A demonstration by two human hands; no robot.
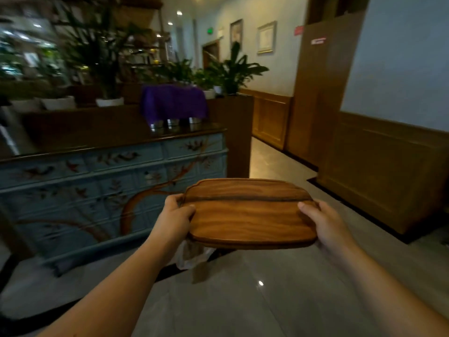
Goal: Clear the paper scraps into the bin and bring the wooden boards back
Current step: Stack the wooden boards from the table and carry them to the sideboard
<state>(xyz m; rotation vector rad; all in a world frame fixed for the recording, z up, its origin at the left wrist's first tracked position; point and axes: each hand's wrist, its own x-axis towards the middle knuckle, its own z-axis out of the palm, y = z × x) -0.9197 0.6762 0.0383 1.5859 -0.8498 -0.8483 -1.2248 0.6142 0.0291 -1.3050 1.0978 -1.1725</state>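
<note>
I hold a stack of brown wooden boards (pixel 247 212) flat in front of me at waist height. My left hand (pixel 173 220) grips the left end, thumb on top. My right hand (pixel 323 222) grips the right end the same way. Below the boards, partly hidden by them, a bin with a pale plastic liner (pixel 192 257) stands on the floor. No paper scraps show on the top board.
A blue painted sideboard (pixel 97 190) stands to my left, with a purple cloth (pixel 173 103) and metal cups on top. Potted plants (pixel 233 69) line the ledge behind it. A grey tiled corridor (pixel 267 300) runs ahead, with wooden wall panelling (pixel 379 178) on the right.
</note>
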